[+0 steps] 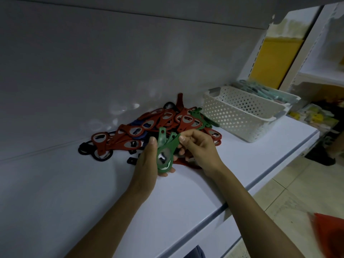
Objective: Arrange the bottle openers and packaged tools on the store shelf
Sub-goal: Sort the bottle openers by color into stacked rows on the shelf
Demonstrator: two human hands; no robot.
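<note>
Left hand (pixel 147 161), thumb up, cups green bottle openers (pixel 164 155); right hand (pixel 199 151) pinches one handle.

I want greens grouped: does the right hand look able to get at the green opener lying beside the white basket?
Likely yes: that green opener lies uncovered atop the pile, though the right hand pinches a held opener.

White shelf (pixel 186 192) - flat top, pale back wall behind. Big messy pile of bottle openers (pixel 149 125) near back, mostly red, heaped over each other. Few green ones (pixel 197 116) at right side of pile, blue ones (pixel 137 123) tucked under, black ones (pixel 87 148) at left end. White basket with holes (pixel 240 116) just right of pile - second basket (pixel 295 99) right behind it.
</note>
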